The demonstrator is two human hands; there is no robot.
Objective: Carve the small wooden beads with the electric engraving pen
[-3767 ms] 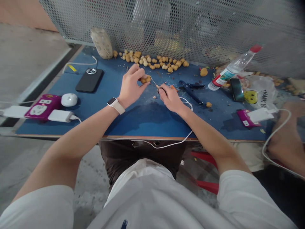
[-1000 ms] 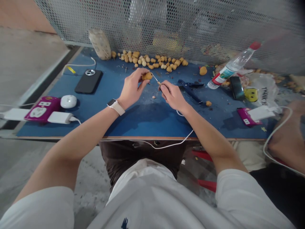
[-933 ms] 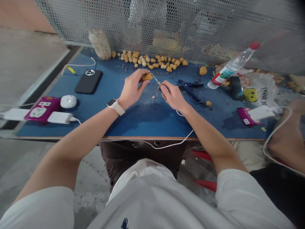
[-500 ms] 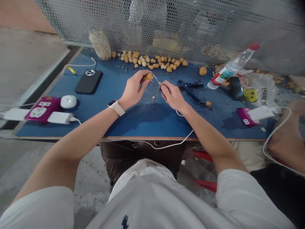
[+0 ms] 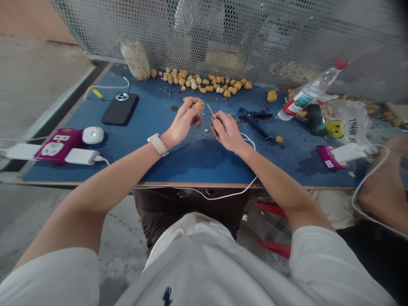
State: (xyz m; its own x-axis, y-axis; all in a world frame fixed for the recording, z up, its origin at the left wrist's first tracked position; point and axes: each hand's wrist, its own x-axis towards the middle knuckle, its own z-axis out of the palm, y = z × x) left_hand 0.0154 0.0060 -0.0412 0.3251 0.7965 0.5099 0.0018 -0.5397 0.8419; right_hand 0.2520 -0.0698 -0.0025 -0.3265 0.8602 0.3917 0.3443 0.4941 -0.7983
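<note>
Above the blue tabletop, my left hand [image 5: 182, 122] has its fingers closed round a small tan gourd [image 5: 199, 106] with a dark hole at its right end. My right hand [image 5: 227, 131] grips a thin metal pick [image 5: 210, 110], its tip up and just right of the gourd, apart from it. Most of the pick's handle is hidden in my fingers; an orange piece [image 5: 232, 118] shows behind that hand, and I cannot tell if it belongs to the pick. Dark-blue-handled pliers [image 5: 255, 121] lie right of my right hand.
Many small gourds [image 5: 207, 83] line the mesh panel [image 5: 153, 25] at the back. Left are a phone [image 5: 120, 109], a white earbud case [image 5: 93, 135] and a purple power strip [image 5: 57, 144]. A water bottle [image 5: 309, 93] leans at right, near another person's arm [image 5: 385, 178]. A white cable [image 5: 229, 195] hangs over the front edge.
The gourd has turned in my left hand and its fingers have shifted. The pick's tip has drawn back from the hole, my right hand moving slightly down, and the orange piece now shows.
</note>
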